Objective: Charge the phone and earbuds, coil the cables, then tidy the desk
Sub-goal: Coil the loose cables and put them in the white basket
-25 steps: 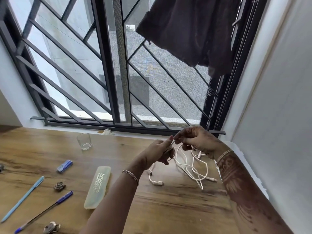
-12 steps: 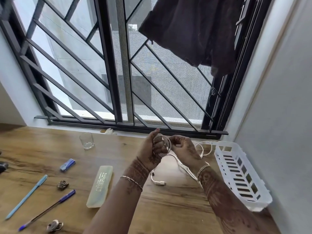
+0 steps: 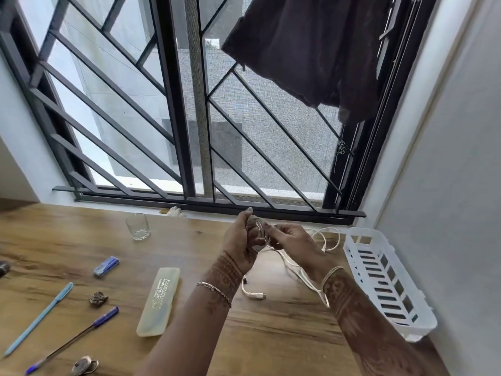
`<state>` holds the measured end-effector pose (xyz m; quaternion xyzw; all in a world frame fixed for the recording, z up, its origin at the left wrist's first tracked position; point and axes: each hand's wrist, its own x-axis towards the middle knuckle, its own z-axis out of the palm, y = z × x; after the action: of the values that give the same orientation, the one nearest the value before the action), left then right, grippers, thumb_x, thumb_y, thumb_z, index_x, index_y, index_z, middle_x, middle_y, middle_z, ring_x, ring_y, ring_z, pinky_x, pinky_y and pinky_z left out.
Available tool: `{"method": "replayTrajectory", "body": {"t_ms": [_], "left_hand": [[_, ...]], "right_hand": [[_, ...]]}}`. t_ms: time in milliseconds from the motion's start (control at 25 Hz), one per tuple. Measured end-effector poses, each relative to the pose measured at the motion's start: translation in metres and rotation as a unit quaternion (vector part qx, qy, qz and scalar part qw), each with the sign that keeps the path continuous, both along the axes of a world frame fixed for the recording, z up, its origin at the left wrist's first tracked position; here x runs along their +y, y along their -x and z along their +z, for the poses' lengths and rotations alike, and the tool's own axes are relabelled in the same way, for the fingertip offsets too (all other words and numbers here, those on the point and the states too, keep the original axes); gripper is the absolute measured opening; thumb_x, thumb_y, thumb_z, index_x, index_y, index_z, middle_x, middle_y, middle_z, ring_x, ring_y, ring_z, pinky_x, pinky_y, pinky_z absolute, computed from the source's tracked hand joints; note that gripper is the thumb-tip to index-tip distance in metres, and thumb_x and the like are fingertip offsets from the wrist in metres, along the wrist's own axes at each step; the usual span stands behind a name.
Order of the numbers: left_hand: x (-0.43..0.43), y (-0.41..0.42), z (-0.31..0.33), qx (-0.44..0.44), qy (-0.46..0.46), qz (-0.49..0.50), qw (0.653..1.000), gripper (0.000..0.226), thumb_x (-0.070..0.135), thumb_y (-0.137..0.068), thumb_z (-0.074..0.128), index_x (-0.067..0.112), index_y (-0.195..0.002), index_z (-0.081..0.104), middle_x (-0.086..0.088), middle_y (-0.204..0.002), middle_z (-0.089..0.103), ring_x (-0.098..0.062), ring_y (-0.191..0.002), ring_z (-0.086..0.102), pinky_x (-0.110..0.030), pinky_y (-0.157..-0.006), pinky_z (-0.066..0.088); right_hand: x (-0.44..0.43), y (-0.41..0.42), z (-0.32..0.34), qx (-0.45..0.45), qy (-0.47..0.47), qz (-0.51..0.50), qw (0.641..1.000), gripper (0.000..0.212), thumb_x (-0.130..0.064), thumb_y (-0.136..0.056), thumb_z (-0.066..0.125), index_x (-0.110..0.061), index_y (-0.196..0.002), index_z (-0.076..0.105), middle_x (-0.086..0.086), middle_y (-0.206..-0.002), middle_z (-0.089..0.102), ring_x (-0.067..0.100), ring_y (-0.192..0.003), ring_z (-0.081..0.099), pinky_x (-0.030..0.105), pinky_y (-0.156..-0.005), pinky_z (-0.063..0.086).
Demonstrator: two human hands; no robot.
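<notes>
Both hands raised over desk [image 3: 271,335]: left hand [image 3: 240,245] clenched around small upright cable coil [image 3: 257,232], right hand [image 3: 291,242] pinching white cable [image 3: 292,270]; slack trails toward white basket [image 3: 390,283]. Pencil case [image 3: 160,301], glass [image 3: 138,227] left.

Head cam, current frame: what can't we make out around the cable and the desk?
- White cable: the coil's loop count, hidden inside the left hand and right hand; one run passes under the right wrist.
- Pale case: its printed text is too small to read.
- Dark object: cut off by the left edge.
- Phone and earbuds: not in view.
- White basket: its contents, too unclear to tell.
</notes>
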<state>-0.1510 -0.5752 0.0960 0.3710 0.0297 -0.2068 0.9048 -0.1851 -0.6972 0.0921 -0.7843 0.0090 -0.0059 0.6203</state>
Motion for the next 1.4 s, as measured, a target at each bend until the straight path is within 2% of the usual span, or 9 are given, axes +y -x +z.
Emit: {"method": "replayTrajectory", "body": {"t_ms": [120, 280, 520, 640, 800, 1080, 1200, 1320, 1400], "left_hand": [[-0.004, 0.002, 0.001, 0.001, -0.001, -0.009, 1.000, 0.047, 0.023, -0.096, 0.043, 0.019, -0.053, 0.025, 0.008, -0.029, 0.025, -0.003, -0.020, 0.022, -0.007, -0.027, 0.023], [-0.008, -0.001, 0.004, -0.016, -0.061, 0.015, 0.998, 0.046, 0.026, -0.094, 0.052, 0.018, -0.056, 0.027, 0.007, -0.032, 0.027, -0.005, -0.023, 0.025, -0.010, -0.029, 0.026], [-0.001, -0.007, 0.000, -0.053, -0.174, 0.072, 0.981, 0.040, 0.045, -0.075, 0.074, 0.014, -0.059, 0.055, 0.000, -0.049, 0.050, -0.010, -0.040, 0.046, -0.023, -0.048, 0.051], [0.004, -0.009, -0.001, -0.086, -0.242, 0.045, 0.966, 0.039, 0.052, -0.071, 0.074, 0.017, -0.062, 0.059, 0.003, -0.050, 0.055, -0.007, -0.042, 0.051, -0.018, -0.044, 0.045], [0.002, -0.009, -0.006, -0.105, -0.263, 0.038, 0.958, 0.035, 0.049, -0.078, 0.068, 0.021, -0.063, 0.056, 0.006, -0.055, 0.052, -0.005, -0.044, 0.045, -0.019, -0.046, 0.030], [-0.006, -0.004, -0.014, -0.111, -0.183, 0.028, 0.976, 0.025, 0.036, -0.085, 0.066, 0.013, -0.078, 0.059, 0.007, -0.054, 0.058, -0.004, -0.041, 0.052, -0.019, -0.046, 0.049], [-0.006, -0.004, -0.021, -0.106, -0.169, 0.034, 0.979, 0.024, 0.031, -0.085, 0.068, 0.010, -0.084, 0.058, 0.001, -0.060, 0.055, -0.006, -0.040, 0.051, -0.020, -0.045, 0.050], [-0.006, -0.007, -0.023, -0.111, -0.169, 0.048, 0.978, 0.025, 0.030, -0.084, 0.069, 0.009, -0.083, 0.056, 0.004, -0.056, 0.055, -0.006, -0.039, 0.049, -0.019, -0.042, 0.046], [-0.006, -0.009, -0.022, -0.121, -0.177, 0.051, 0.975, 0.024, 0.031, -0.084, 0.069, 0.013, -0.072, 0.058, 0.007, -0.052, 0.050, -0.005, -0.039, 0.046, -0.018, -0.041, 0.045]], "right_hand": [[0.002, 0.000, -0.004, -0.026, 0.057, -0.058, 0.996, 0.016, -0.020, -0.081, 0.067, -0.008, -0.072, 0.072, 0.011, -0.072, 0.071, 0.022, -0.070, 0.064, 0.040, -0.075, 0.055], [0.007, 0.005, -0.001, -0.056, 0.089, -0.120, 0.987, 0.013, -0.022, -0.078, 0.067, -0.016, -0.069, 0.074, 0.002, -0.066, 0.073, 0.014, -0.066, 0.070, 0.039, -0.071, 0.059], [0.000, 0.003, 0.015, -0.079, 0.193, -0.143, 0.967, 0.012, -0.029, -0.084, 0.070, -0.023, -0.074, 0.073, -0.013, -0.067, 0.070, -0.011, -0.054, 0.057, 0.002, -0.053, 0.038], [-0.002, 0.005, 0.013, -0.060, 0.059, -0.128, 0.988, 0.010, -0.021, -0.088, 0.069, -0.014, -0.081, 0.072, -0.016, -0.063, 0.066, -0.015, -0.050, 0.054, 0.000, -0.049, 0.035], [-0.001, 0.008, 0.013, 0.030, -0.180, -0.057, 0.981, 0.012, -0.013, -0.091, 0.063, -0.013, -0.079, 0.066, -0.010, -0.061, 0.065, -0.001, -0.048, 0.048, 0.010, -0.041, 0.034], [-0.004, 0.009, 0.005, 0.089, -0.338, -0.020, 0.937, 0.012, -0.006, -0.087, 0.059, -0.014, -0.091, 0.067, -0.003, -0.072, 0.063, 0.004, -0.054, 0.048, 0.017, -0.047, 0.030], [-0.001, 0.008, 0.003, 0.009, -0.269, -0.051, 0.962, 0.028, 0.000, -0.083, 0.062, -0.017, -0.106, 0.060, 0.006, -0.078, 0.063, 0.006, -0.057, 0.052, 0.018, -0.049, 0.039], [0.003, 0.010, -0.007, -0.139, -0.040, -0.066, 0.987, 0.030, 0.001, -0.084, 0.064, -0.026, -0.098, 0.063, 0.006, -0.082, 0.068, 0.020, -0.066, 0.063, 0.037, -0.066, 0.053], [0.004, 0.009, -0.015, -0.224, 0.093, -0.091, 0.966, 0.031, -0.003, -0.084, 0.066, -0.032, -0.093, 0.063, -0.004, -0.085, 0.071, 0.022, -0.067, 0.066, 0.040, -0.064, 0.054]]}}
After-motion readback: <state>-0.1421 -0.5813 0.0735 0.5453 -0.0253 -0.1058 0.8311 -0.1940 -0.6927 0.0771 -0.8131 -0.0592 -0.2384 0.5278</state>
